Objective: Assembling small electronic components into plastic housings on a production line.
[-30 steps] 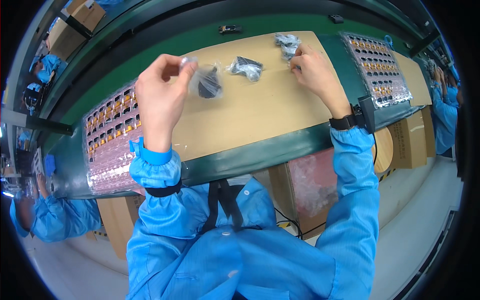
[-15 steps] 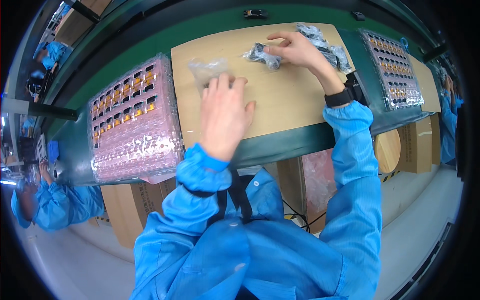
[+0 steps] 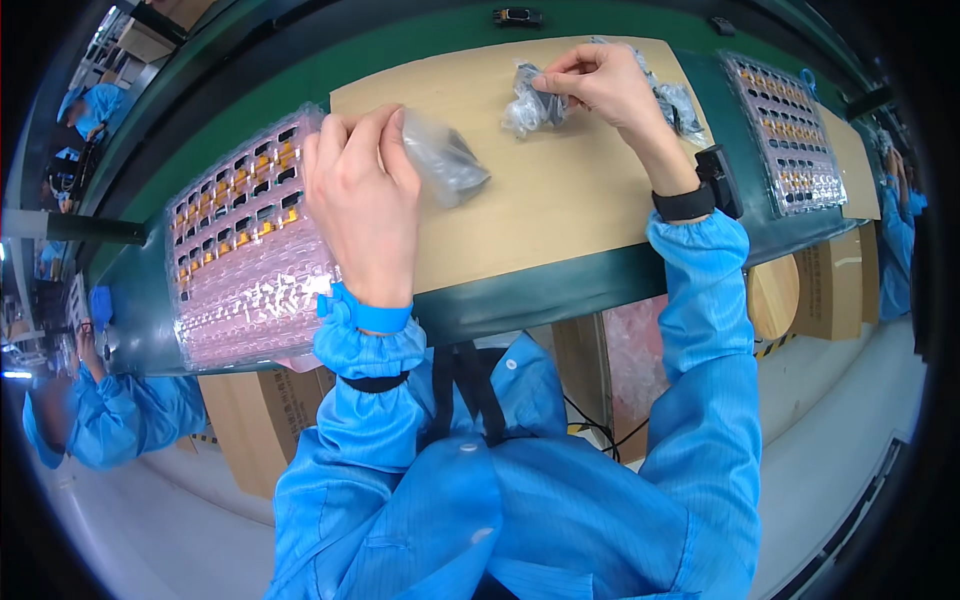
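Left of the frame's centre, the left hand [image 3: 360,195] is apparently pinching a blurred plastic bag [image 3: 450,165]; at upper centre, the right hand [image 3: 608,88] is gripping a crumpled bag [image 3: 526,112]. Both bags are showing over cardboard [image 3: 520,220]. Seemingly, each is being handled singly; the next move is calling for steady pinches.

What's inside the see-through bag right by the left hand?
Something dark shows through the bag beside the left hand. The plastic is cloudy and blurry here, so its exact shape can't be told, and its underside is hidden.
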Demonstrator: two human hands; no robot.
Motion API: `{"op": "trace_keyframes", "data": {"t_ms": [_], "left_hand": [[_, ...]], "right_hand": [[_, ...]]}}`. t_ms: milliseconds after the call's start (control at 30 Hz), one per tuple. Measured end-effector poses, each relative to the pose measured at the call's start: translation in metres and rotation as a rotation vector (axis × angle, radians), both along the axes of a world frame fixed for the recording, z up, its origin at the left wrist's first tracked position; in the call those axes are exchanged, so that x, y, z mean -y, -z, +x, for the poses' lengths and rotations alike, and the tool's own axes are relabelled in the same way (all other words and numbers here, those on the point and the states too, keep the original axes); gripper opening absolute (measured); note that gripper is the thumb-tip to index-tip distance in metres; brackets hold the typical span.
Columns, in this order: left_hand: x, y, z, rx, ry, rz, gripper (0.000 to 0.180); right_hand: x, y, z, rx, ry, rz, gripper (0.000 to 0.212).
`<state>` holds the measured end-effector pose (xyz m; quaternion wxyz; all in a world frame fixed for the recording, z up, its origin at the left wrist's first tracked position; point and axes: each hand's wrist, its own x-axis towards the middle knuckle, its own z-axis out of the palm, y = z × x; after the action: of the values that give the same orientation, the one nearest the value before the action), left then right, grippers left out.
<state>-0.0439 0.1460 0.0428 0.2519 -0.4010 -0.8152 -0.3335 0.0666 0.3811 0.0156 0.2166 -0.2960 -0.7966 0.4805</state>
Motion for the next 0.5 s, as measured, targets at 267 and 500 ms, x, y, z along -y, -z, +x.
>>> {"op": "trace_keyframes", "data": {"t_ms": [267,500], "left_hand": [[-0.022,-0.023,0.005,0.407,0.247,0.716,0.013],[-0.047,-0.014,0.024,0.465,0.149,-0.151,0.027]], "right_hand": [[0.008,0.001,0.01,-0.3,-0.07,-0.292,0.017],[0.018,0.001,0.006,-0.44,0.005,-0.576,0.014]]}}
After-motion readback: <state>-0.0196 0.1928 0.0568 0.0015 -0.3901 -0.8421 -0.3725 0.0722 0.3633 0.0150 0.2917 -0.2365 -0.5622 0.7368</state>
